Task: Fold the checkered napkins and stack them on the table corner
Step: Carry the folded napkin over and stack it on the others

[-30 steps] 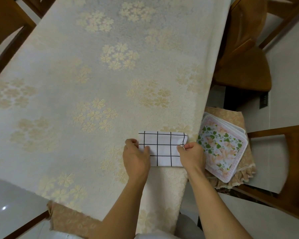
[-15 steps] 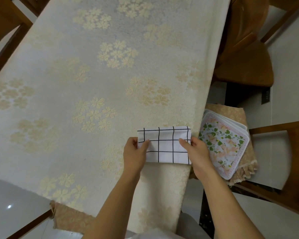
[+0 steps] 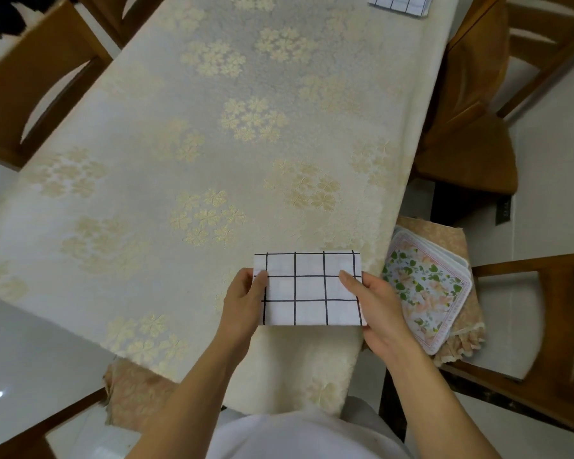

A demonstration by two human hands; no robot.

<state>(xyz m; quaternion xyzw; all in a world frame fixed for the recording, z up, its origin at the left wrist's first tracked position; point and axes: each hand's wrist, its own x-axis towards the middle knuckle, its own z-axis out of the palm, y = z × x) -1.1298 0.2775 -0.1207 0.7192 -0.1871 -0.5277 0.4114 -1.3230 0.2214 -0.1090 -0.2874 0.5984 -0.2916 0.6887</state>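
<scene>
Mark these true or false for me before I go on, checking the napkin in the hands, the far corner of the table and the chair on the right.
1. Both hands hold the folded checkered napkin, left hand and right hand at opposite ends. True.
2. The napkin is spread out fully open. False: it is folded into a small rectangle.
3. More checkered napkins lie at the table's far right corner. True.
4. The floral mats sit on the tablecloth. False: they rest on the chair beside the table.
</scene>
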